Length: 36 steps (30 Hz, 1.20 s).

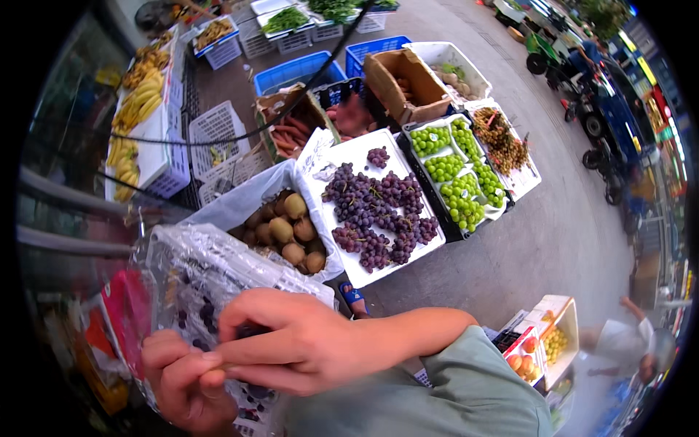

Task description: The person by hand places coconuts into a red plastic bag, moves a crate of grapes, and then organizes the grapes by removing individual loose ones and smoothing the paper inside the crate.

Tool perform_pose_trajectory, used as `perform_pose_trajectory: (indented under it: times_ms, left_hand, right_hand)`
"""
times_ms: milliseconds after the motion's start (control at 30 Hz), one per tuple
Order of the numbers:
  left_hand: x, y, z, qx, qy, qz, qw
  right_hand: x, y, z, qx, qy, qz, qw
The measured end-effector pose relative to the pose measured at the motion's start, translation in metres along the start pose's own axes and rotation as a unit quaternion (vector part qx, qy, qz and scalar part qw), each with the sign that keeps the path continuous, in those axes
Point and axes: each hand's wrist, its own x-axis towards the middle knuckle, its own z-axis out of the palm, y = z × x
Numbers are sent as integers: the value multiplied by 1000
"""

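Note:
My left hand (188,379) is at the lower left, its fingers bent and its fingertips meeting those of my right hand (295,341). A small thing seems pinched between the fingertips; I cannot tell what it is. Below and behind both hands stands a white plastic crate (218,262) partly covered with clear plastic film, with loose dark grapes (207,314) in it. Just beyond is a lined box of kiwifruit (281,230). To its right, bunches of purple grapes (377,210) lie on a white foam tray (357,276).
Packs of green grapes (461,199) fill a black crate right of the foam tray. Boxes of carrots (292,131) and a cardboard box (407,82) stand behind. Bananas (144,98) lie at left. A dark cable (246,134) crosses the view. Peaches (521,366) sit in a box at lower right.

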Motion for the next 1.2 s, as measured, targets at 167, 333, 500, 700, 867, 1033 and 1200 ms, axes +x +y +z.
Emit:
perform_pose_trajectory:
  times_ms: [167, 333, 500, 700, 867, 1033, 1200]
  left_hand:
    - [30, -48, 82, -69, -80, -58, 993]
    - [10, -89, 135, -92, -109, -152, 978]
    - [5, -100, 154, -21, -129, -94, 987]
    - [13, -104, 155, -16, -147, -87, 985]
    - [11, -108, 151, -2, -139, -96, 986]
    - [4, -116, 153, -23, -106, -95, 990]
    - [3, -123, 147, -165, -82, -110, 977]
  right_hand:
    - [-28, -15, -98, 103, 89, 134, 982]
    - [-56, 46, -188, -104, 244, 241, 934]
    - [-101, 179, -255, -389, 281, 298, 825]
    - [-136, 349, -325, -392, 372, 303, 785]
    - [-173, 423, -326, -472, 375, 464, 649]
    - [-211, 423, -320, -532, 285, 481, 635]
    - [-173, 360, -275, -299, 296, 395, 817]
